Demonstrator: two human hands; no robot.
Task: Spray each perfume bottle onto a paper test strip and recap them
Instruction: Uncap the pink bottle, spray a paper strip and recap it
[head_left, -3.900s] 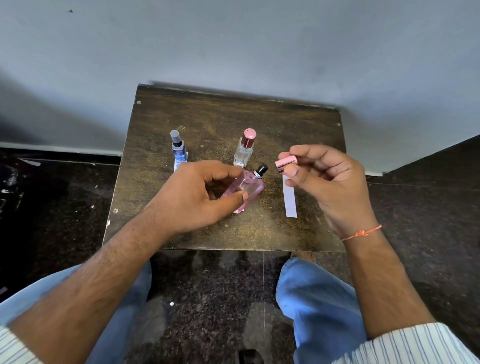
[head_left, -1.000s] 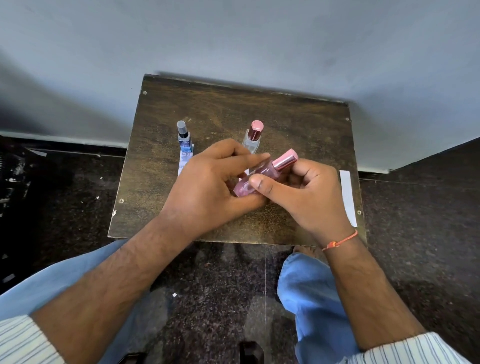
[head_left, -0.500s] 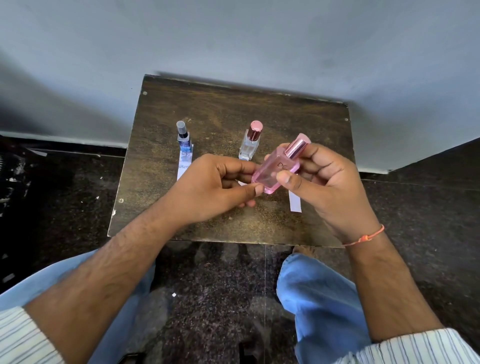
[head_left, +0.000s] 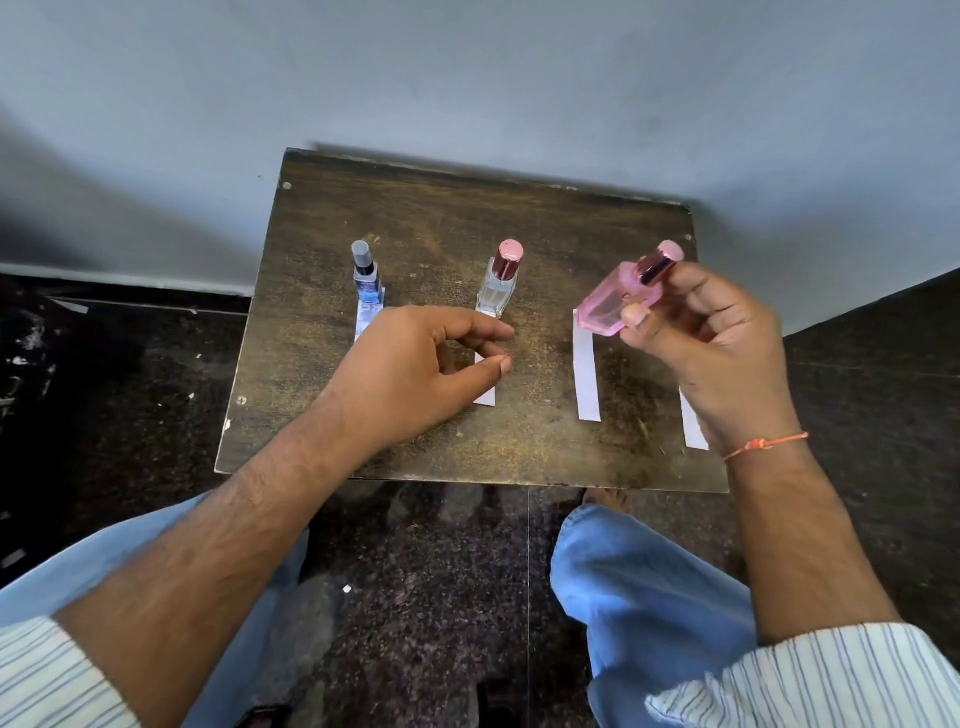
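Observation:
My right hand (head_left: 717, 353) holds a pink perfume bottle (head_left: 613, 306) with its pink cap on, tilted, above the right side of the small wooden table (head_left: 441, 218). My left hand (head_left: 415, 374) hovers over the table's middle, fingers loosely curled, holding nothing. A clear bottle with a rose cap (head_left: 500, 283) stands upright at the centre. A blue bottle with a grey cap (head_left: 367, 275) stands at the left. White paper strips lie in front of each: one under the blue bottle (head_left: 366, 317), one partly under my left hand (head_left: 485, 395), one below the pink bottle (head_left: 587, 379), one at the right edge (head_left: 693, 426).
The table stands against a grey wall (head_left: 467, 78). Dark speckled floor (head_left: 415, 571) surrounds it. My knees in blue trousers (head_left: 649, 597) sit just in front of the table's near edge.
My right hand has carried the capped pink bottle up and to the right, away from my left hand. My left hand has let go and drawn back over the middle strip.

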